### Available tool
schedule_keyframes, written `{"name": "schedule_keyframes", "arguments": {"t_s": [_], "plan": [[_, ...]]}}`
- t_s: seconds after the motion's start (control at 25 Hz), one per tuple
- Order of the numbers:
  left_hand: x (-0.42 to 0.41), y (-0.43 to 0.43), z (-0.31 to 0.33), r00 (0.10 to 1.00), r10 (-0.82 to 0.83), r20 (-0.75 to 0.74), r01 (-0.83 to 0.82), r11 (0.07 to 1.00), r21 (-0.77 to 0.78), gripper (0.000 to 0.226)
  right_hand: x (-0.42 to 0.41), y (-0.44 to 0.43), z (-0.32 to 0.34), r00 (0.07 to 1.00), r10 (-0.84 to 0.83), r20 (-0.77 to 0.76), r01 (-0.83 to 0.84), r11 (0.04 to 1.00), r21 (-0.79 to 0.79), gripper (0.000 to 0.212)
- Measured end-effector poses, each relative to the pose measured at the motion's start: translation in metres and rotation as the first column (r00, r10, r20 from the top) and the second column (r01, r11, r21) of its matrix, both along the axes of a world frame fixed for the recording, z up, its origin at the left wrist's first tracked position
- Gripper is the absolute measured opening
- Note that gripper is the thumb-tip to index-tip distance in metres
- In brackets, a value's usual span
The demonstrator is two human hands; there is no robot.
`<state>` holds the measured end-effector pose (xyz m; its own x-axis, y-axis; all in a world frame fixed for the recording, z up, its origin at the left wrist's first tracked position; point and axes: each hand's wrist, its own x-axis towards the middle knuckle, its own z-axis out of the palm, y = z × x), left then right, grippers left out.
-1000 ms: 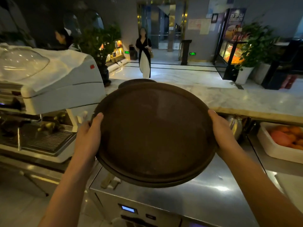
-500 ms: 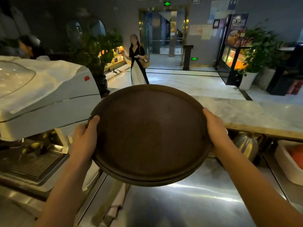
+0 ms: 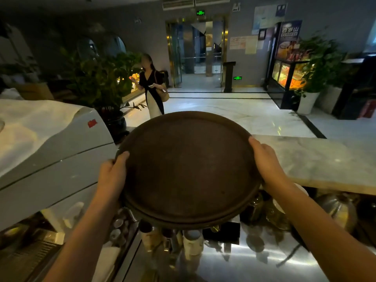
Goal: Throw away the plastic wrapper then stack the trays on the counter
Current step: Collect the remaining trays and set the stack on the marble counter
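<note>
I hold a stack of round dark brown trays level in front of me, above the steel worktop. At its near edge a second rim shows under the top tray. My left hand grips the left rim with the thumb on top. My right hand grips the right rim the same way. The far edge of the stack reaches over the marble counter. No plastic wrapper is in sight.
A white coffee machine draped with a cloth stands at the left. Cups, jars and a metal kettle crowd the steel worktop under the counter. Beyond, a person stands on the lobby floor beside potted plants.
The trays have moved up and forward toward the marble counter, and my view has lifted. The person in the lobby has walked nearer, toward the plant.
</note>
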<state>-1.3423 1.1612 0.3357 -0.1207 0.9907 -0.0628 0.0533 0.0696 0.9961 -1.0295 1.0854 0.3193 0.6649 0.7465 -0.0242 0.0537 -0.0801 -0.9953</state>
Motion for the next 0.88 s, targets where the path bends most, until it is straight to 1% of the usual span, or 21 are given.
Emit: {"name": "schedule_keyframes", "arguments": {"t_s": [0.08,0.16,0.28,0.32,0.4,0.52,0.64,0.76,0.88], "plan": [[-0.001,0.039,0.002,1.0,-0.009,-0.007,0.009,1.0,-0.002,0.036,-0.003,0.033,0.001,1.0,-0.003,-0.003,0.003,1.0,-0.014,0.056],[-0.003,0.073,0.002,0.999,-0.021,0.046,0.023,0.999,-0.042,0.043,-0.003,0.065,0.002,1.0,-0.017,0.0,0.017,1.0,-0.026,0.058],[0.004,0.129,0.009,0.994,-0.037,0.103,0.043,0.998,-0.053,0.028,0.002,0.115,0.009,1.0,-0.023,-0.014,0.023,0.999,-0.024,0.055],[0.008,0.147,0.015,0.994,-0.039,0.105,0.045,0.997,-0.058,0.032,0.005,0.134,0.013,1.0,-0.019,-0.022,0.019,0.999,-0.027,0.056],[0.016,0.182,0.023,0.992,-0.035,0.118,0.042,0.998,-0.057,0.048,0.012,0.165,0.021,0.999,0.001,-0.044,-0.002,0.999,-0.034,0.057],[0.032,0.24,0.027,0.992,-0.022,0.124,0.028,0.998,-0.051,0.056,0.026,0.22,0.029,0.997,0.006,-0.083,-0.012,0.997,-0.07,0.059],[0.053,0.287,0.019,0.991,-0.027,0.131,0.039,0.995,-0.089,0.067,0.042,0.266,0.028,0.998,-0.019,-0.063,0.012,0.994,-0.105,0.059],[0.068,0.328,-0.001,0.99,-0.039,0.135,0.053,0.993,-0.105,0.063,0.056,0.303,0.011,0.999,-0.032,-0.017,0.029,0.989,-0.144,0.059],[0.077,0.362,-0.021,0.994,-0.042,0.099,0.054,0.991,-0.121,0.055,0.06,0.329,-0.013,0.998,-0.058,0.007,0.059,0.978,-0.198,0.063]]}}
